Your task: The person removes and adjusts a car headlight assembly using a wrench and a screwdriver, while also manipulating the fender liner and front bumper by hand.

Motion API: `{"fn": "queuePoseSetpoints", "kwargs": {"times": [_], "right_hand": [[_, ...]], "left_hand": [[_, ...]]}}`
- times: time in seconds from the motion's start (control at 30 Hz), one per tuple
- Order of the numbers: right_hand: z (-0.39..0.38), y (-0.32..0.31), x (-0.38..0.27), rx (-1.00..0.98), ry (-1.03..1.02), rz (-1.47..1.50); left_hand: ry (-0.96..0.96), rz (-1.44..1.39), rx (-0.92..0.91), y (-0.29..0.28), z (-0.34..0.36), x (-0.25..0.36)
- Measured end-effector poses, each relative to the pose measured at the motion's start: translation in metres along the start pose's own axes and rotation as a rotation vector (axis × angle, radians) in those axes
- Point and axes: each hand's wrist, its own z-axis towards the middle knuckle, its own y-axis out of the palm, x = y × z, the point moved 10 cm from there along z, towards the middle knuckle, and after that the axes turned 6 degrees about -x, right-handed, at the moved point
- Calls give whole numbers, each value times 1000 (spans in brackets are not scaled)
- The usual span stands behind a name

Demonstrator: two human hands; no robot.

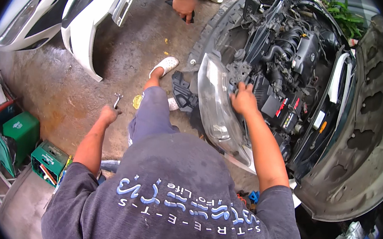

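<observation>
My left hand (109, 114) is closed round a small metal wrench (118, 99), its head sticking out past the fingers over the floor. Stretched forward over the car's front corner, my right hand (245, 100) rests just behind the clear headlight (216, 99). Its fingers are a little apart and appear to hold nothing; what lies beneath the palm is hidden. Beyond those fingertips are dark brackets and the engine (295, 51). The battery (289, 114) sits to the right of this hand.
A raised hood (362, 122) stands at right. White bumper covers (82, 35) lie at far left. Another person's hand (184, 6) holds something black at the top. A black plastic part (182, 91) lies near my feet. A green crate (49, 161) sits at lower left.
</observation>
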Motion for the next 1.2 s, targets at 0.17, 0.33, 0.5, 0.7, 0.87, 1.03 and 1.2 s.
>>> {"fn": "queuePoseSetpoints", "kwargs": {"times": [0.17,0.33,0.5,0.7,0.87,1.03,1.2], "right_hand": [[10,-7,18,-132,190,53],[6,-11,7,-2,-47,-76],[8,2,19,-176,84,15],[5,-14,-9,-8,-141,-63],[25,23,62,-181,251,371],[9,-7,-13,-13,-129,-98],[19,-2,31,-214,236,125]], "left_hand": [[134,47,62,-4,16,5],[48,28,33,-4,21,-24],[80,51,19,0,13,-12],[63,6,21,6,13,-20],[82,-8,27,6,15,-15],[98,-15,49,4,8,-28],[67,10,48,3,15,-29]]}}
